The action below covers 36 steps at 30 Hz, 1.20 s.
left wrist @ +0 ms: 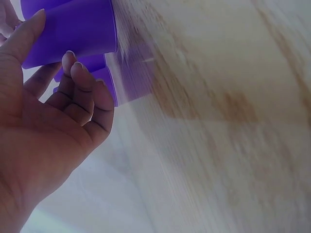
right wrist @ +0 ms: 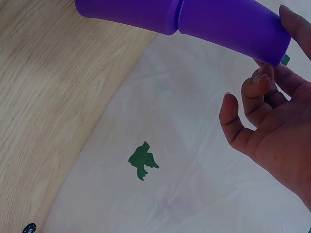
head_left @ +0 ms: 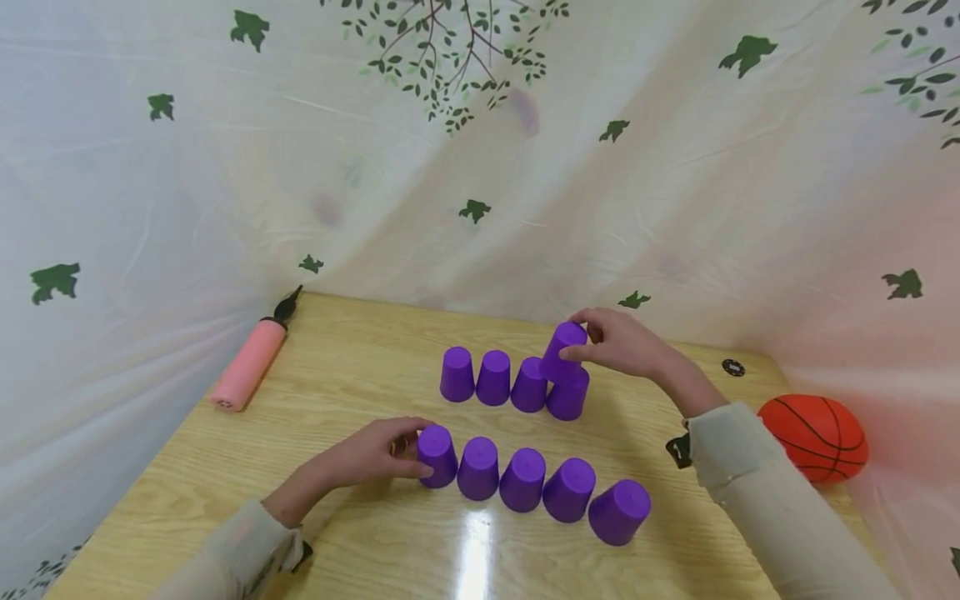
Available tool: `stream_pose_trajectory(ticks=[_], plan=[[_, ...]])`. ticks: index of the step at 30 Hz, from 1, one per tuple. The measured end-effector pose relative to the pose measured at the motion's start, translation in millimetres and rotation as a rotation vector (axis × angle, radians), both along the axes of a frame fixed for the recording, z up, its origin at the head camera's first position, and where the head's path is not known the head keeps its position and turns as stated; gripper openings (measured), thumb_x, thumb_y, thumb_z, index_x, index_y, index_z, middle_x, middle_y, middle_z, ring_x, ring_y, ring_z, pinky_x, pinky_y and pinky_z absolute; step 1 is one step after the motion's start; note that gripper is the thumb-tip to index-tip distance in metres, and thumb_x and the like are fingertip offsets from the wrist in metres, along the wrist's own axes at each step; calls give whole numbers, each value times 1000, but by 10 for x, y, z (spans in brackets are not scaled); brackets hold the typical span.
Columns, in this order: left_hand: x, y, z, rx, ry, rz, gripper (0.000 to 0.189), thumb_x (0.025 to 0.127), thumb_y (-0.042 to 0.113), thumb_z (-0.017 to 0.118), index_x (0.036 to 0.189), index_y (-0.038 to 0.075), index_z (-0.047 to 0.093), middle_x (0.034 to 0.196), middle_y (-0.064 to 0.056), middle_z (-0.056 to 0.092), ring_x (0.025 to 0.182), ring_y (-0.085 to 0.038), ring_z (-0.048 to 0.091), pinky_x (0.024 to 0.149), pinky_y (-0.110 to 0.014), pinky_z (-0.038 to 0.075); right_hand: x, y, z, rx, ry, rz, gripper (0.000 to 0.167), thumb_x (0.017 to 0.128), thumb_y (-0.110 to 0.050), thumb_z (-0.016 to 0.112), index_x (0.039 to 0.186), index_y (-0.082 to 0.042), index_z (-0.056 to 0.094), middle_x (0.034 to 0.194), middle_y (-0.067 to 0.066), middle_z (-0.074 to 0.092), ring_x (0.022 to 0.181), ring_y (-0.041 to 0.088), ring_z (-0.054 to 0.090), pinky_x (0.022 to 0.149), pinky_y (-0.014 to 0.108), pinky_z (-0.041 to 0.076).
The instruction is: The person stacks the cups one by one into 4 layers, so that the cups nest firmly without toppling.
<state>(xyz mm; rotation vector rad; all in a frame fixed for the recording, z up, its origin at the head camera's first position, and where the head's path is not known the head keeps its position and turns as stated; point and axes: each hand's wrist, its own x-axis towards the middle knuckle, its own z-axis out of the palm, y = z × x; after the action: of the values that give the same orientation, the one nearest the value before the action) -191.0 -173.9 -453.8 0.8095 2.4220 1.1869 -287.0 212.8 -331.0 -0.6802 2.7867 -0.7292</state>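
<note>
The fingers [head_left: 588,316] of the right hand [head_left: 621,343] are closed in a light pinch, thumb against forefinger, round an upside-down purple cup [head_left: 558,342]; in the right wrist view the other fingers curl loosely, clear of it. That cup leans a little above the right end of a far row of four upturned cups on the counter [head_left: 360,358], over the third cup from the left [head_left: 528,387] and the rightmost cup [head_left: 567,398]. It seems to touch the row, but whether it bears on both cannot be told. The left hand [head_left: 367,454] has thumb and fingers round the sides of the leftmost cup [head_left: 439,460] of a near row of five; whether that one is off the counter is unclear. The step in hand looks like seating a first cup of an upper tier. The next move, I judge, calls for levelling the tilted cup across the join beneath it and loosening the right fingers without nudging the row, then a straight lift from the left hand that spares the neighbouring cup [head_left: 478,471]. A pink hand pump [head_left: 250,367] lies far left, a red toy basketball [head_left: 813,437] at the right.
</note>
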Motion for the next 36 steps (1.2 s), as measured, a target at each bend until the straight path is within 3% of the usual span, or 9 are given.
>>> stream_pose_trajectory(ticks=[13,36], plan=[[1,-5,-25,-11,-16,13,50,88,39,77,134,25,60,95,9,62,83,-10,56,72,-25,49,-5,16,-22,5,1,-2,61,90,-44,72,136,-6,57,84,4,54,70,18,47,60,32,38],[6,-8,-62,-12,9,14,52,87,40,77,134,23,60,93,9,62,82,-9,56,72,-24,49,-11,28,-59,-5,-4,7,62,90,-46,72,137,-8,56,87,5,56,73,19,49,61,32,40]])
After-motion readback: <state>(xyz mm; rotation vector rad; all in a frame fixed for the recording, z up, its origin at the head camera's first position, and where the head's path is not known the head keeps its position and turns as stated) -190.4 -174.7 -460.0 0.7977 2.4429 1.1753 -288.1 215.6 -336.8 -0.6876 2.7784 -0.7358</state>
